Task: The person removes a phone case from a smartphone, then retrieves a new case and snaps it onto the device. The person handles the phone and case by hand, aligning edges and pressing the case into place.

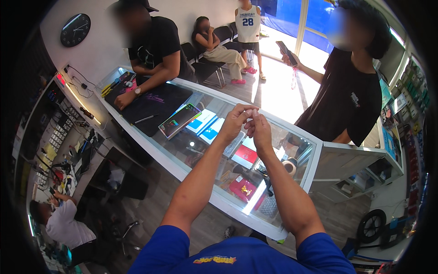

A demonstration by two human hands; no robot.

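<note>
My left hand [235, 122] and my right hand [260, 130] meet fingertip to fingertip above the glass display counter [182, 157]. Both are closed in a pinch. Whatever lies between the fingers, if anything, is too small to make out. Under the glass, below my forearms, lie a red-and-white box [246, 154], a dark red box with a gold emblem [242, 187] and several blue-and-white boxes. On the counter, left of my hands, a black box with a colourful print [179, 121] rests by the edge of a dark mat [166, 98].
A pen [147, 118] lies on the mat, where a person in black [157, 45] leans. Across the counter at right, another person [349, 86] holds a phone [286, 51]. Behind are two people near chairs [207, 71]. At lower left someone sits at a cluttered workbench [89, 157].
</note>
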